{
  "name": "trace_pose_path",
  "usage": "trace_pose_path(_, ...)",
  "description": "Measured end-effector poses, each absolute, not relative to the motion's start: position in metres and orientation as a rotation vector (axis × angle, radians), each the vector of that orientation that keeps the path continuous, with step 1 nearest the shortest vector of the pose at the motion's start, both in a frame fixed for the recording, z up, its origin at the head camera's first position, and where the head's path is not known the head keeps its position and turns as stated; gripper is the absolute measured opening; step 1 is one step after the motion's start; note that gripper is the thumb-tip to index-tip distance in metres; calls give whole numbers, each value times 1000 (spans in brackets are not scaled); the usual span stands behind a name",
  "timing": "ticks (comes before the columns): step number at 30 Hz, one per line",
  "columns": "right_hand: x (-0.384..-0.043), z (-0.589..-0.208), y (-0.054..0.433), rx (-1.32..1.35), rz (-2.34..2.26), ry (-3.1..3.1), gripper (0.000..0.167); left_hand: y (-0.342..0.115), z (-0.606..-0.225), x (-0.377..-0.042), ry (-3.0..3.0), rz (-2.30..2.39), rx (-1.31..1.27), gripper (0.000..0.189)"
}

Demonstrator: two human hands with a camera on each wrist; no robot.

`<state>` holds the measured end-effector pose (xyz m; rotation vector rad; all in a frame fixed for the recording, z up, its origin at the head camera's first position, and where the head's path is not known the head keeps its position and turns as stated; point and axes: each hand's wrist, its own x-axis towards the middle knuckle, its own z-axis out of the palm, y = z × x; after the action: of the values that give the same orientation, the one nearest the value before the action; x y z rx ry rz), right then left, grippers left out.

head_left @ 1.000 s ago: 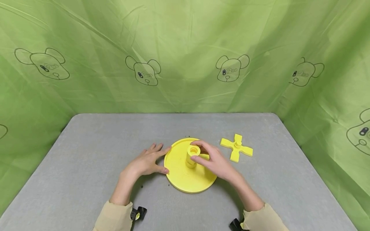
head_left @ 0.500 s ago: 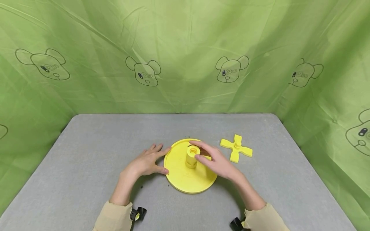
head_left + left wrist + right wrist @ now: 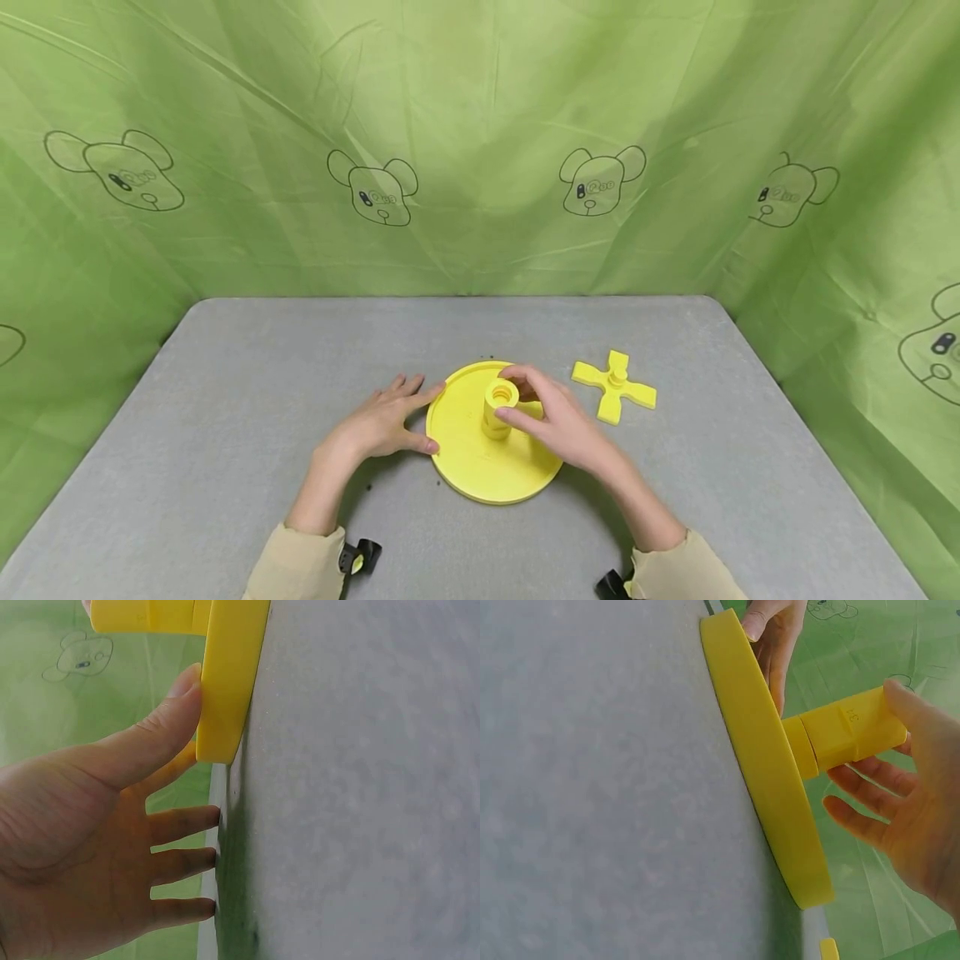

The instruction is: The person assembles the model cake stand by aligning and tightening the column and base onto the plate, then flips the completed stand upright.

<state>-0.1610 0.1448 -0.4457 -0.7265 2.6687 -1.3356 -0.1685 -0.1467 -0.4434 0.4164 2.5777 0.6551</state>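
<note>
A round yellow plate (image 3: 480, 475) with a raised rim lies on the table. From its middle a yellow hollow post (image 3: 491, 417) stands upright, its open top showing ring-like ridges inside. My right hand (image 3: 562, 421) pinches the upper part of the post between thumb and fingers; in the right wrist view a seam shows low on the post (image 3: 855, 727). My left hand (image 3: 378, 425) rests at the plate's left edge, fingers spread, with thumb and index finger touching the rim. The left wrist view shows that thumb (image 3: 165, 727) against the plate's side (image 3: 232, 675).
Right of the plate lies a yellow four-armed cross piece (image 3: 615, 385), a short peg standing at its centre. The grey table (image 3: 300, 342) is bounded by green cloth walls (image 3: 480, 233) at the back and sides. Small dark specks dot the tabletop.
Half a second ago the right thumb and index finger were loosened and shifted round the post; now they grip its top again. The left hand, plate and cross piece stay in place.
</note>
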Motion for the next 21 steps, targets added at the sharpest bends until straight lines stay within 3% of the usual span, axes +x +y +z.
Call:
trace_pose_path(4, -161, -445, 146, -809, -1338, 2636, 54, -147, -444, -168, 2578, 658, 414, 92)
trace_pose_path(8, -161, -446, 148, -871, -1361, 2575, 48, -147, -444, -168, 2582, 654, 418, 92)
trace_pose_path(21, -161, -448, 145, -749, -1388, 2582, 43, -146, -443, -167, 2589, 654, 421, 91)
